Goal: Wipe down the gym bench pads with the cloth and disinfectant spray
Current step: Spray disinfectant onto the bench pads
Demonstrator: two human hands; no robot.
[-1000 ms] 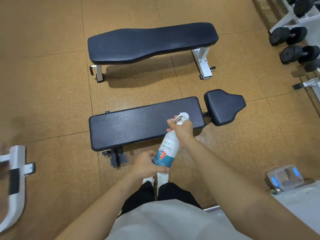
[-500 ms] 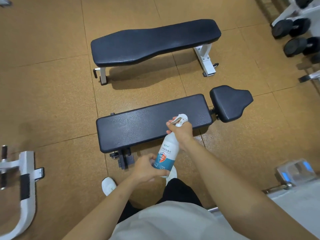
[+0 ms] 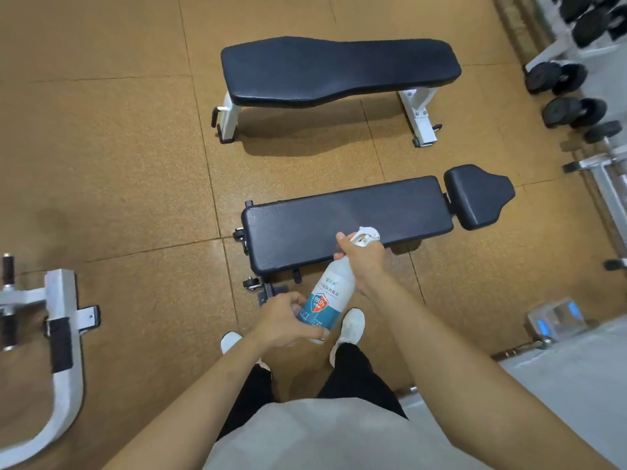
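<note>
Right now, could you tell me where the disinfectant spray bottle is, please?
In the head view the spray bottle sits just below centre, left hand gripping its base and right hand its neck, nozzle by the near bench's long pad.

My left hand (image 3: 285,318) grips the base of the spray bottle (image 3: 327,300), and my right hand (image 3: 364,262) wraps its neck just below the white trigger head (image 3: 368,232), over the near edge of the long black bench pad (image 3: 339,222). A second flat bench (image 3: 339,69) stands beyond it, and dumbbells (image 3: 556,78) sit at far right.
</note>
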